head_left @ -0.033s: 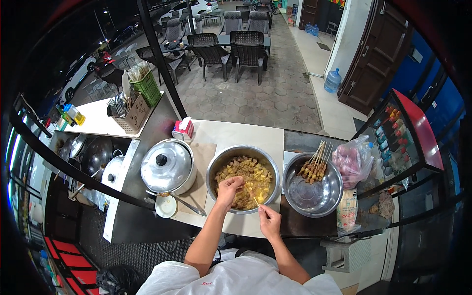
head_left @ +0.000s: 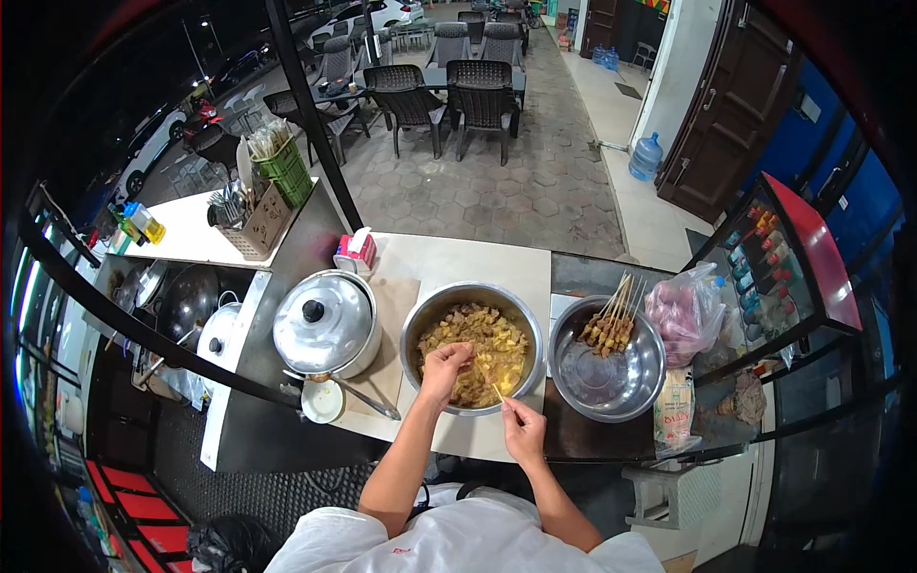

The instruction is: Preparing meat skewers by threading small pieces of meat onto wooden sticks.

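Observation:
A large steel bowl (head_left: 413, 325) holds many yellow-brown marinated chunks of meat (head_left: 482, 329). Over its near part is my left hand (head_left: 445, 372), fingers pinched together; what they hold, if anything, is hidden. At the bowl's near right rim, my right hand (head_left: 523, 430) pinches a thin wooden skewer (head_left: 498, 393) whose tip points into the bowl. To the right stands a second steel bowl (head_left: 604, 387), where several loaded skewers (head_left: 607, 332) lie against the far side, sticks pointing up and away.
A lidded pot (head_left: 325, 325) stands left of the meat bowl, with a small white dish (head_left: 323, 402) and a long-handled utensil (head_left: 368, 399) before it. A pink tissue box (head_left: 356, 252) is behind. Plastic bags (head_left: 683, 315), a skewer packet (head_left: 674, 406) and a glass display case (head_left: 774, 258) line the right.

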A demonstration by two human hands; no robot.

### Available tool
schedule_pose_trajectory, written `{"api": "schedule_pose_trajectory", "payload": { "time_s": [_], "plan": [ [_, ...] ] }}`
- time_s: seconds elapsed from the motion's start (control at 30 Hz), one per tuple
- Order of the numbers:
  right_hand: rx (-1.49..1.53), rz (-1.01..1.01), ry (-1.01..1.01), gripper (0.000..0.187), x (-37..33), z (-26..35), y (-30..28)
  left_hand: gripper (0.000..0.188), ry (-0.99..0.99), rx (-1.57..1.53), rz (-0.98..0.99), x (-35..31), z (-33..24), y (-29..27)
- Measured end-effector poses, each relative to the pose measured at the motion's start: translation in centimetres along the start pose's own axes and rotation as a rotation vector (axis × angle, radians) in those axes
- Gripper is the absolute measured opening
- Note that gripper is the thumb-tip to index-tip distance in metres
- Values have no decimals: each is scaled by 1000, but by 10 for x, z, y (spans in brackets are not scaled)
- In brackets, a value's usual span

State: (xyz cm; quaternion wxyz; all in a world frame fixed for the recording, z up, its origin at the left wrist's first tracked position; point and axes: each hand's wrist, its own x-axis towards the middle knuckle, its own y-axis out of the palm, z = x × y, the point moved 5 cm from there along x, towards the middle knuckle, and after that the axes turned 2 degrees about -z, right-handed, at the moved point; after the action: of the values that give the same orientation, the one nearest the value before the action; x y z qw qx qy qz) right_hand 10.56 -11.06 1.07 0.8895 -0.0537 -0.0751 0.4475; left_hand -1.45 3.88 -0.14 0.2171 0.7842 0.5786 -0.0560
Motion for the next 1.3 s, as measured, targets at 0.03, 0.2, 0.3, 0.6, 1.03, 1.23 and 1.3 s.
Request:
{"api": "schedule_pose_trajectory", "payload": {
  "time_s": [0.03,0.2,0.3,0.6,1.03,1.23,1.3],
  "plan": [
    [2,3,-9,17,-1,0,0,22,-1,0,3,-1,0,0],
    [-11,31,30,17,3,-1,0,20,-130,-71,21,1,-2,4],
    [8,42,12,17,3,-5,2,19,-136,-143,78,2,0,8],
    [6,58,14,19,1,0,3,16,-7,-39,84,8,-1,9],
    [49,56,-16,18,3,-7,5,20,71,7,-27,18,5,9],
    [237,145,173,18,3,-19,5,21,57,-82,-105,23,-3,5],
    [243,160,195,18,-2,-25,0,25,126,-109,-147,33,-14,-11]
  ]
}}
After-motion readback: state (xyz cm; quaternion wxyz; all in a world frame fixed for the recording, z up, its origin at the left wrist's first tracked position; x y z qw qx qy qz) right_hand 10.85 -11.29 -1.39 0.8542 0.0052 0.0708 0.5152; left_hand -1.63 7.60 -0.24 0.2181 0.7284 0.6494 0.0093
